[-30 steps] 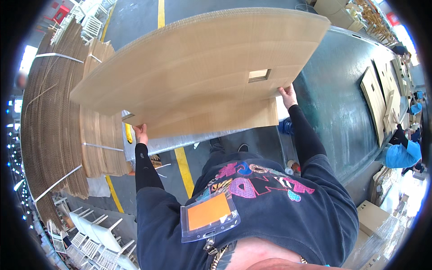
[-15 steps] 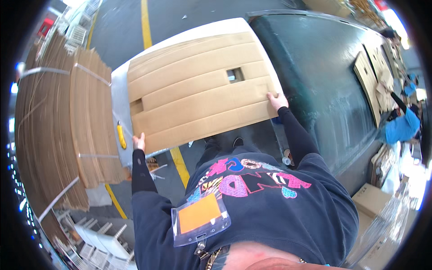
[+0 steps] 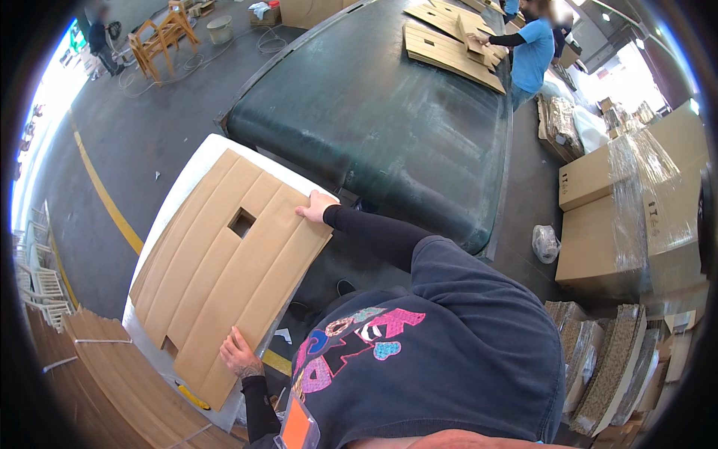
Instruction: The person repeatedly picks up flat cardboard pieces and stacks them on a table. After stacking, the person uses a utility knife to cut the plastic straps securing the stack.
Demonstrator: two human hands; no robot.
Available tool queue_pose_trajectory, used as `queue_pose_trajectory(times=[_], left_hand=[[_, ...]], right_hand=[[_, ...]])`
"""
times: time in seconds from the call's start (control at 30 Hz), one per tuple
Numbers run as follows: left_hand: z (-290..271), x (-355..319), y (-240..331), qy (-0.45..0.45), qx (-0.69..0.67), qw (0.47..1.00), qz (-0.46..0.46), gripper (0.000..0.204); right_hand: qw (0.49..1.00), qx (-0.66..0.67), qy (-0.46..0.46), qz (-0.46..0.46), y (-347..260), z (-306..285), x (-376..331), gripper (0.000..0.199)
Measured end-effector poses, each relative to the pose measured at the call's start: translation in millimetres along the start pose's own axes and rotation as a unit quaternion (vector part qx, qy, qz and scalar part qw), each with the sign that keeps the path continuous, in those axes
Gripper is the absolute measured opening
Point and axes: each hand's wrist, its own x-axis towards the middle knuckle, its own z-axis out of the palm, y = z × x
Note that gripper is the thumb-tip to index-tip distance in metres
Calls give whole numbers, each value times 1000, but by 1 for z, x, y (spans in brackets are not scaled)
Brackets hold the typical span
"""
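Both hands grip opposite edges of a flat, creased cardboard sheet [image 3: 224, 277], left hand [image 3: 238, 353] near, right hand [image 3: 315, 206] far, keeping it level over a white panel [image 3: 196, 166] beside the dark green worktop [image 3: 389, 127].

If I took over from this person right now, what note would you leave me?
Left hand: grips the near edge of the flat cardboard sheet.
Right hand: grips its far corner.
The sheet, creased and with a square cut-out, lies tilted over a white panel, beside the big green table.
Done: sheet is in both hands.
Left: it is not on the green table; more cardboard is stacked at lower left.
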Motion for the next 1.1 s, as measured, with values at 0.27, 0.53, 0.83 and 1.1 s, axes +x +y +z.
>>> queue_pose_trajectory(times=[0.27, 0.53, 0.83, 1.1], left_hand=[[7, -19, 0, 12, 22, 999, -21, 61], [4, -27, -1, 80, 49, 990, -108, 37], [22, -25, -5, -35, 30, 996, -82, 42], [30, 50, -82, -371, -223, 901, 7, 25]], right_hand=[[782, -322, -7, -534, -17, 36, -91, 82], [755, -275, 116, -584, -14, 62, -76, 44], [762, -359, 25, -539, -12, 74, -63, 38], [701, -478, -338, -408, -99, 75, 14, 21]])
